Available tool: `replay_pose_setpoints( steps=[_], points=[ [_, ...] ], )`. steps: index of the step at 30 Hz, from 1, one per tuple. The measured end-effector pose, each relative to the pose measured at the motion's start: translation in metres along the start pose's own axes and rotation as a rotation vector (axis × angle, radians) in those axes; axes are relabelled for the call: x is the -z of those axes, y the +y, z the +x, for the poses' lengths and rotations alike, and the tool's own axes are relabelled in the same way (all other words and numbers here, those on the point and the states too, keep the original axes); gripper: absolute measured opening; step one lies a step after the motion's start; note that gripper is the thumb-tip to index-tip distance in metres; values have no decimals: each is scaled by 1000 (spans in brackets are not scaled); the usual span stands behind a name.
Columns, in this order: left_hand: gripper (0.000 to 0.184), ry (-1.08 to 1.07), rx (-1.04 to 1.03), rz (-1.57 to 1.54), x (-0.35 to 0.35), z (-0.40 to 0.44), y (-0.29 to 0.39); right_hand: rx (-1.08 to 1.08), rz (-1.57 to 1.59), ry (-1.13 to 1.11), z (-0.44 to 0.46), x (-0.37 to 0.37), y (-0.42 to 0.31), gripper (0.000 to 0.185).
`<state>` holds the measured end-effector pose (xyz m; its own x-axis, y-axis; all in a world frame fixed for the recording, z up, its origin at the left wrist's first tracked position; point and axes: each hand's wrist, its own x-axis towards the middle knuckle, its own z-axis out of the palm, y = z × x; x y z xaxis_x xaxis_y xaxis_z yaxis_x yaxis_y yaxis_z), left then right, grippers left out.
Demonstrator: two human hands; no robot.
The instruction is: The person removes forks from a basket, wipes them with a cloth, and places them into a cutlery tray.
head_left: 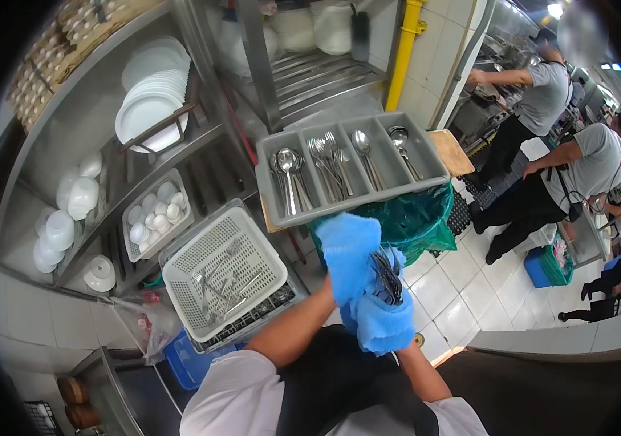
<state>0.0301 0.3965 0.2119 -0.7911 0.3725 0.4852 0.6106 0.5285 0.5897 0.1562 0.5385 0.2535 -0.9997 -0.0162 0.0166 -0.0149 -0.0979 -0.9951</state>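
Observation:
A blue cloth [350, 243] covers my left hand [332, 285], so its fingers are hidden; the cloth is gripped and pressed against a bundle of metal cutlery [386, 277]. Under that bundle, my right hand [406, 352] is wrapped in a second blue cloth [383, 325] and closed around the cutlery. Which kind of cutlery it is, I cannot tell. Just beyond my hands lies a grey cutlery tray [358, 202] with separate compartments. They contain spoons [288, 171], forks [330, 163], more spoons [366, 149] and rounder spoons or ladles [400, 138].
Left of me, a white perforated basket [180, 301] contains loose cutlery. Steel shelves carry stacked white plates [149, 120], bowls [82, 198] and a crate of cups [158, 216]. Beneath the tray hangs a green bin liner [427, 225]. Co-workers [543, 87] stand at the right.

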Motion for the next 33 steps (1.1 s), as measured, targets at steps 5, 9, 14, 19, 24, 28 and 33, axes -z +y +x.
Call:
replay_pose_setpoints(
  steps=[5, 9, 14, 19, 24, 28, 33],
  points=[
    [15, -98, 413, -695, 23, 24, -28, -45, 190, 97, 2, -9, -5, 27],
    [13, -95, 521, -1189, 30, 12, 19, 223, -129, 36, 18, 6, 11, 26],
    [11, 112, 611, -1438, 8, 27, 26, 152, -154, -92, 15, 1, 28, 28],
    [20, 545, 262, -233, 23, 33, -27, 124, -136, -149, 17, 2, 27, 29],
    [18, 172, 531, -1018, 46, 9, -7, 169, -120, -142, 30, 9, 29, 31],
    [16, 69, 358, -533, 52, 9, 31, 225, -121, -135, 36, 9, 43, 33],
    [14, -26, 210, -114, 41, 10, 35, 233, -45, -47, 52, 17, 70, 33]
  ],
)
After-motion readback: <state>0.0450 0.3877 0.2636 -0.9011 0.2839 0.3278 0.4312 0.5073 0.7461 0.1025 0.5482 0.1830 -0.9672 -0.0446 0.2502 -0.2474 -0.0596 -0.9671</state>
